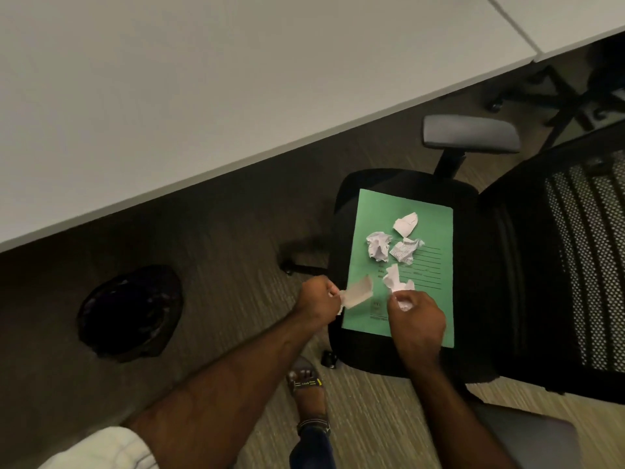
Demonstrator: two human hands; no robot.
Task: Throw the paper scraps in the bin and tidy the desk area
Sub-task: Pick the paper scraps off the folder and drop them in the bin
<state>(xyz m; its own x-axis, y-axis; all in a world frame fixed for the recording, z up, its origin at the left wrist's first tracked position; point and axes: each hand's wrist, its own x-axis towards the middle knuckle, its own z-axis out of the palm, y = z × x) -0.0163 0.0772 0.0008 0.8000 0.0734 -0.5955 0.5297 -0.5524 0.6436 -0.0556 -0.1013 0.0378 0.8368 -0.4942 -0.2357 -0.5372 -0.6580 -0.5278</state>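
Note:
A green folder (pixel 378 211) lies on the seat of a black office chair (pixel 480 265). Several crumpled white paper scraps rest on it: one (pixel 406 224) near the top, one (pixel 378 246) to the left, one (pixel 405 251) in the middle. My left hand (pixel 318 299) pinches a flat torn scrap (pixel 357 293) at the folder's left edge. My right hand (pixel 417 321) is closed on a crumpled scrap (pixel 397 286) over the folder's lower part. A black bin (pixel 130 313) with a dark liner stands on the floor to the left.
A white desk (pixel 203 96) spans the top of the view, its edge running diagonally. The chair's grey armrest (pixel 470 134) sticks out near the desk edge. Another chair's wheeled base (pixel 561 96) sits at the top right. My sandalled foot (pixel 307 390) stands on the carpet between bin and chair.

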